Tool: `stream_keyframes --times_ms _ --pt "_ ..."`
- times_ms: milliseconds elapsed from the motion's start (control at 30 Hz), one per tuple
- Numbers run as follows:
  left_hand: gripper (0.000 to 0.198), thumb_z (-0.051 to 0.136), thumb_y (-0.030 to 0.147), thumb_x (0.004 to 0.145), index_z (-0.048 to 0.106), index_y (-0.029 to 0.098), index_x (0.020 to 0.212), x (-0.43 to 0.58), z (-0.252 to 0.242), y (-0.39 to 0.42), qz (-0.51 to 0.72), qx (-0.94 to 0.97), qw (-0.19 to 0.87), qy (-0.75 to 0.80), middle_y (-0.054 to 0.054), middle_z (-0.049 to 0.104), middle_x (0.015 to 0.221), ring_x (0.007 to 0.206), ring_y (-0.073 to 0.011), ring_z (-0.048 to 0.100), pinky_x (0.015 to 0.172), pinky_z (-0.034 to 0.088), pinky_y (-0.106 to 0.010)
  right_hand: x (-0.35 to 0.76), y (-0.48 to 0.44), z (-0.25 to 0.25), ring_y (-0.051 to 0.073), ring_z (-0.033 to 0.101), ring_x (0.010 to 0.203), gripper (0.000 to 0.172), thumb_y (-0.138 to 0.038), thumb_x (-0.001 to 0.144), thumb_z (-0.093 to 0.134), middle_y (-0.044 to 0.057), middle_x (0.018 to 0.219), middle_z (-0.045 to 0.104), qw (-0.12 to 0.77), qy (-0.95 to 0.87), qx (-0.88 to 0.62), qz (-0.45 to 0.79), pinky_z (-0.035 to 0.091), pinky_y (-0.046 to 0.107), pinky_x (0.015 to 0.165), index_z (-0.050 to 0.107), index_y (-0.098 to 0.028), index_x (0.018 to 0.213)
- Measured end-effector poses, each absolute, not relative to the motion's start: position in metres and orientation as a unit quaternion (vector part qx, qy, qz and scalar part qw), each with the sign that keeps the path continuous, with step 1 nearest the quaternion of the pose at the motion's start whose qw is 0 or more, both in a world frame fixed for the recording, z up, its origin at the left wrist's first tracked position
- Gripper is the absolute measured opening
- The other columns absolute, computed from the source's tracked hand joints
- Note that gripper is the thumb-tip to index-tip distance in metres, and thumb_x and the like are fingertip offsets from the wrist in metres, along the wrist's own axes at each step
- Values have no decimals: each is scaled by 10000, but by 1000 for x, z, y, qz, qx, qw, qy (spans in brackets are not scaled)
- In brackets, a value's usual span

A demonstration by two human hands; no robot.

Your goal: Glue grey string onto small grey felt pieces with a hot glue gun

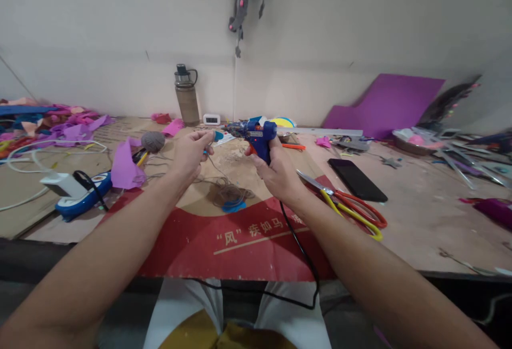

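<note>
My right hand point(277, 174) is wrapped round the handle of a blue hot glue gun point(261, 136). Its nozzle points left, towards my left hand point(192, 152). Between the pinched fingers of that hand is a small blue piece of felt point(218, 136), close to the nozzle; whether they touch I cannot tell. Thin grey yarn point(229, 186) runs down from near my left fingers into a loose tangle on the table. Another blue felt scrap point(234, 207) lies under the tangle. From the gun's handle a black cord point(298, 242) hangs over the table edge.
Scissors point(344, 205) with red and yellow handles and a black phone point(357, 179) lie at the right. A power strip point(84, 197) with a white charger stands left, near a yarn ball point(153, 141) and felt scraps point(76, 130). A bottle point(187, 98) stands against the wall.
</note>
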State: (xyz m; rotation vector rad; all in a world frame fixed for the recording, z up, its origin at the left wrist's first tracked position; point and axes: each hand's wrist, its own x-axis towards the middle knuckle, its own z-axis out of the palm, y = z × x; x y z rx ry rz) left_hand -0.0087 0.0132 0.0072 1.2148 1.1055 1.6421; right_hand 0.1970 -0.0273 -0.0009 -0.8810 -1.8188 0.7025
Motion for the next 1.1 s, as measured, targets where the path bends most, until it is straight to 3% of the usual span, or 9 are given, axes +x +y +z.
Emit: stream_keyframes --times_ms 167,1100 --pt "136 709 279 696 640 164 677 -7 7 12 650 485 378 446 7 523 480 365 -56 418 317 140 -181 193 -30 2 206 558 931 242 -216 868 468 74 1025 595 490 -770 -364 185 448 411 915 489 -229 1109" --pt "119 671 238 703 608 142 669 -2 17 1 641 494 369 457 23 492 487 398 -49 403 349 155 -178 192 -30 -1 238 580 888 278 -224 869 472 93 988 611 472 -784 -373 154 476 442 875 492 -203 1145"
